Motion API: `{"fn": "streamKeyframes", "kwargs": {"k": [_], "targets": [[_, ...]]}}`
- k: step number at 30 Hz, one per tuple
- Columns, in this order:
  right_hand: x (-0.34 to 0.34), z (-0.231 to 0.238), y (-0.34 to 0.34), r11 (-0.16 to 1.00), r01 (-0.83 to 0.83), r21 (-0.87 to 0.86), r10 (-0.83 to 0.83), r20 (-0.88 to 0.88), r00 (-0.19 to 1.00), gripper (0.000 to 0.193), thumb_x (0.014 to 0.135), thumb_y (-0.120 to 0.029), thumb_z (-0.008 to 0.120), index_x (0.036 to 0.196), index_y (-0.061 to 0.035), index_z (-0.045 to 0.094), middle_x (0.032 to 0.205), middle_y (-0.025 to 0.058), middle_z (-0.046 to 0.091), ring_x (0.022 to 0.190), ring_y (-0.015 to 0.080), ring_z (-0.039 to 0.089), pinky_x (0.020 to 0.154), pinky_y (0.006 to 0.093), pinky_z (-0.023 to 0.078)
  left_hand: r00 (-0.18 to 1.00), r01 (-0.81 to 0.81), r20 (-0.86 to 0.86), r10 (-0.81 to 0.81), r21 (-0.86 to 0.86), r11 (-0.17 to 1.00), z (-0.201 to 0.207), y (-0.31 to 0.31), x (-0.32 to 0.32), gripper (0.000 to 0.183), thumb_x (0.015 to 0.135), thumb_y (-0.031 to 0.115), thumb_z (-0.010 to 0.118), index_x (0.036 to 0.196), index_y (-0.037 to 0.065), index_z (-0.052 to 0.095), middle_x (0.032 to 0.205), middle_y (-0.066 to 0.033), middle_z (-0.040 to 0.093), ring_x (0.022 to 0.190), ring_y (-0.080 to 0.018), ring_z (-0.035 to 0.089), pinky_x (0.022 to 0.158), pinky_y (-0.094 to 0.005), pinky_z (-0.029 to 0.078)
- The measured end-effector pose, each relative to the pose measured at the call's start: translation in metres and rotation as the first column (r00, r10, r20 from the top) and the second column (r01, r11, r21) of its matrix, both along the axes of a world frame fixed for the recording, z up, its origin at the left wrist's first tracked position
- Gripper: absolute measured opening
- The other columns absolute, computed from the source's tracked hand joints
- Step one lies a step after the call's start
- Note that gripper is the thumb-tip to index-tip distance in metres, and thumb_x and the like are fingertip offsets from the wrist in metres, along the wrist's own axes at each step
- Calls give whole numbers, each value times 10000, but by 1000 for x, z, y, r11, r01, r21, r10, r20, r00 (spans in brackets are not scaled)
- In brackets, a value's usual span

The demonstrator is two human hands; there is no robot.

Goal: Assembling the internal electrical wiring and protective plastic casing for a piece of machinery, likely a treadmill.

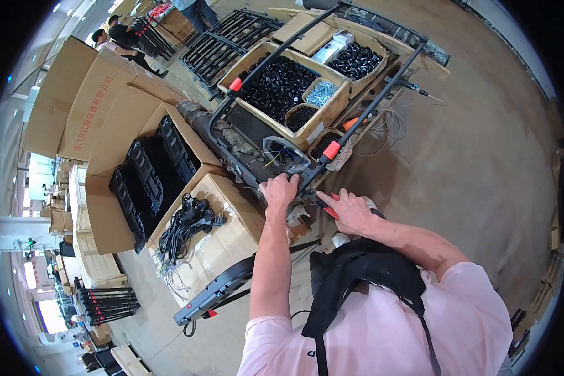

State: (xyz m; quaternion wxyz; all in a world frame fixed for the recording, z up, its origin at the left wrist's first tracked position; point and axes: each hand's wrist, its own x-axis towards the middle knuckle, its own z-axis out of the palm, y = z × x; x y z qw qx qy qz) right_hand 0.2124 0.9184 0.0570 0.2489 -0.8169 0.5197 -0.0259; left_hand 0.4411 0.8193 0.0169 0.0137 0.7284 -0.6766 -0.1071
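Observation:
A black tubular frame [370, 103] with red sleeves lies across the workbench, its near end before me. My left hand [279, 190] is closed round the frame's near end, left of the joint there. My right hand [352, 213] grips red-handled pliers [330, 212] just right of that joint. The tips of the pliers are at the frame's end, but I cannot make out what they touch. A clear plastic bag with small wires [286, 155] lies inside the frame, beyond my left hand.
Bins of black plastic parts [279, 81] and silver screws [321, 93] stand at the back. To the left, an opened carton [97, 116] holds black moulded panels [147, 169]. Bundled black cables [188, 225] lie on a closed carton [232, 216]. A long grey-black unit [216, 291] stands below. Two people [128, 37] are far left.

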Motion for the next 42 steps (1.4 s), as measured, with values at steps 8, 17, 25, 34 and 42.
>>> {"fn": "streamKeyframes", "kwargs": {"k": [8,17,25,34,42], "targets": [[5,-17,8,993,95,-74,-91,51,994,822,810,-106,706,1567,-258,427,1060,254,549,915,432,656,716,504,571,919,-14,-390,-47,-153,988,-13,8,-7,374,1024,381,544,918,30,619,865,-267,709,878,-488,682,782,-559,516],[18,-10,11,982,128,-142,-123,46,991,776,822,-120,697,1551,-232,456,1037,245,553,881,414,653,692,492,565,972,-101,-224,67,-146,984,-17,7,-14,357,1064,360,469,971,38,593,831,-292,708,810,-501,693,752,-596,535],[46,-8,15,985,129,-114,-144,-138,980,783,817,-142,706,1554,-178,446,1065,242,564,892,370,664,700,446,591,960,-175,-242,142,-122,977,-26,3,-15,392,1054,356,481,936,17,637,882,-296,715,853,-497,697,791,-591,530],[43,-15,11,982,148,-119,-155,-50,987,788,834,-156,683,1574,-185,415,1072,247,573,893,402,664,726,475,589,962,-203,-224,157,-201,958,-30,1,-18,365,1055,322,483,924,6,610,819,-288,714,781,-481,706,733,-573,551],[-5,-39,-28,725,-45,687,-396,470,789,905,781,-65,666,1614,-276,380,906,61,603,711,176,617,653,324,521,943,-249,-273,191,-198,948,-28,3,-16,382,1053,330,483,934,-6,620,836,-297,711,802,-490,697,751,-586,535]]}}
